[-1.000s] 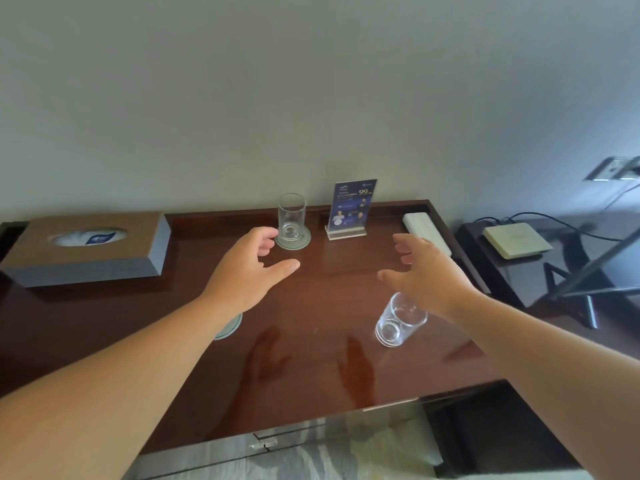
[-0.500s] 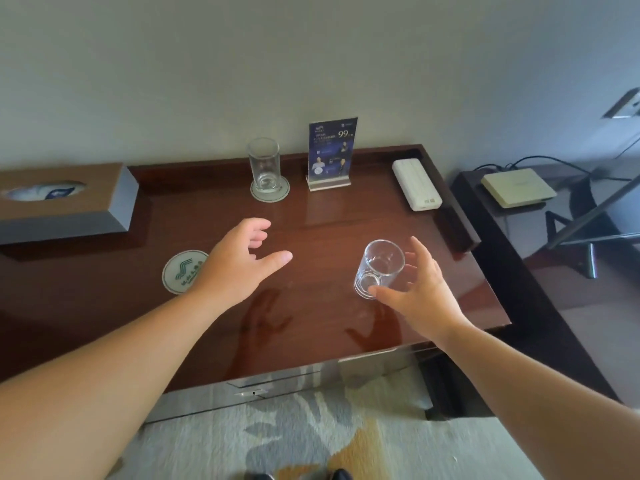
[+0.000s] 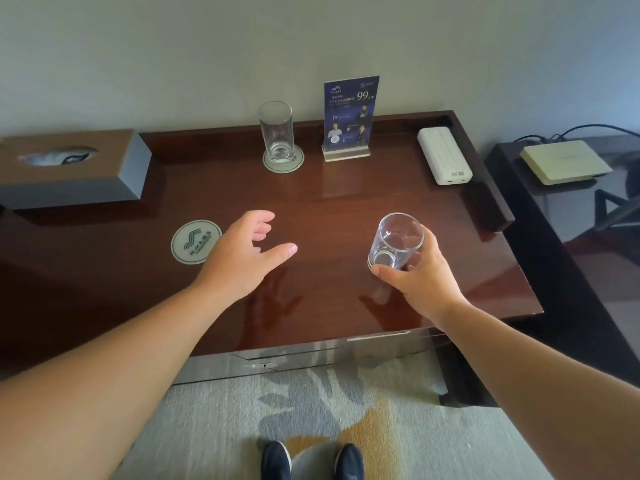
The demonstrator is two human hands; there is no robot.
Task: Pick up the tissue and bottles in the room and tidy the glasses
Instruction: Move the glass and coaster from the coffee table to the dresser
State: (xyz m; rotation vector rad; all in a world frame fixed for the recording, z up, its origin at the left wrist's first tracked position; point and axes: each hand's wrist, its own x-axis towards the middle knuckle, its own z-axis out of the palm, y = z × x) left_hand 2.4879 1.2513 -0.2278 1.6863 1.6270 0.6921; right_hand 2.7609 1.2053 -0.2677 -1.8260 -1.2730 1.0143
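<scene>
"Head view, please: what has your right hand got?"

"My right hand [image 3: 426, 282] is wrapped round the lower part of a clear glass [image 3: 396, 242], thumb on the near side, fingers curled behind it. The glass is tilted, mouth towards me, well to the right of the bare coaster [image 3: 195, 241]. Whether its base touches the desk [image 3: 346, 202] I cannot tell."

"And the other hand?"

"My left hand [image 3: 239, 254] holds nothing. Its fingers are loosely spread, and it hovers just right of that bare coaster, between it and the glass."

"How will the glass handle?"

"Light, I judge, since it looks empty, but rigid, smooth and breakable. Bare glass slips, so I'd take hold round the wall low down, as now, not by the thin rim. I'd set it down gently on its base, because the polished top is hard."

"Where should it go?"

"My guess is the bare coaster. Its twin, a second glass [image 3: 276, 131], stands upright on its own coaster [image 3: 283, 162], behind the bare coaster and to the right, by the wall."

"Anything else?"

"A tissue box [image 3: 72, 168] sits behind the bare coaster to the left. A sign card [image 3: 349, 116] stands further right than the second glass. I see no bottles."
</scene>
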